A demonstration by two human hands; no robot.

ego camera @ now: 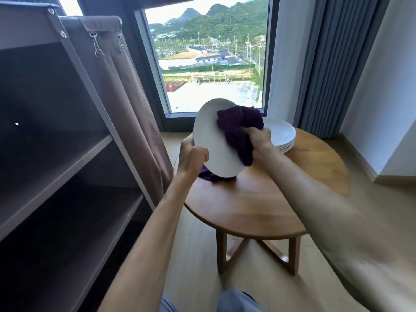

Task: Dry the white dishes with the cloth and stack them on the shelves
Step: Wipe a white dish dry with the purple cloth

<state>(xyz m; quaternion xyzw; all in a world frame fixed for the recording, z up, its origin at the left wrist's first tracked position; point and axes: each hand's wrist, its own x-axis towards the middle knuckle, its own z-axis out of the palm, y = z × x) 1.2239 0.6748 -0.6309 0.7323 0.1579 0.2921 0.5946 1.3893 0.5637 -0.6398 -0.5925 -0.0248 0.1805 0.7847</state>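
Head view: standing open at left, brown shelves (67, 158), nothing showing on the boards. Gripping the white plate (211, 140) by its lower-left rim, left hand (192, 159); tilting nearly upright over the round table (258, 199), long axis running top-left to bottom-right. Clutching the purple cloth (238, 129) against the plate's face, right hand (258, 137). Resting behind on the table, a stack of white dishes (282, 136).

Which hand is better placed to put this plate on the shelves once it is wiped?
Probably the left. The left hand already grips the plate by its rim, and the shelves stand on that side. The right hand is bunched around the purple cloth.
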